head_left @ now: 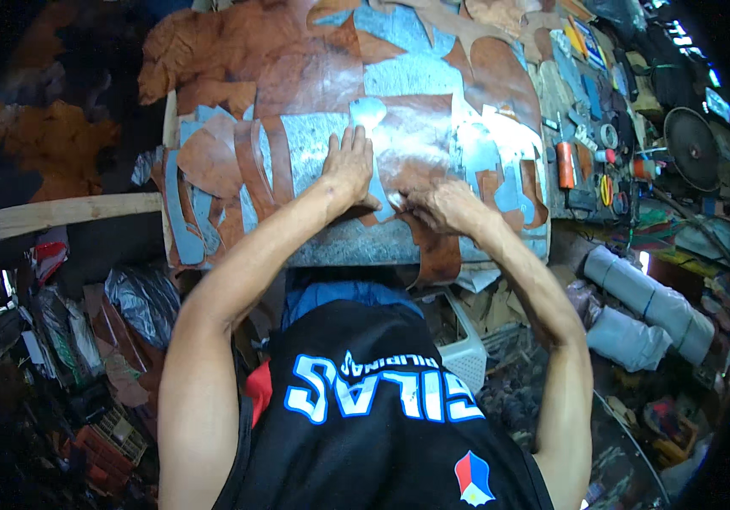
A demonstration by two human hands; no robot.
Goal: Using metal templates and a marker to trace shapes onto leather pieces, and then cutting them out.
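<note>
Head view, centre of the frame: a brown leather piece [412, 157] lies on a metal-topped worktable [331, 246], with a pale template [371, 127] resting on it. The left hand [350, 166] is spread flat, fingers extended toward the top of the frame, palm pressing on the template and the leather; it grips nothing. The right hand [441, 206], just right of it, is curled with fingers bent down onto the leather. A small bright object shows at its fingertips, possibly a blade, but it is too small to identify, so what the hand holds cannot be told.

Leather strips and offcuts [229, 161] cover the table's left part, and larger brown hides [237, 42] overlap its far edge. The near table edge is hidden behind the person's forearms and black shirt [365, 425].

At upper right, a cluttered shelf [594, 144] carries an orange cylinder [565, 164] and small tools that are hard to make out. Grey rolls [645, 306] lie at right. A wooden plank [76, 212] extends toward the left edge.
</note>
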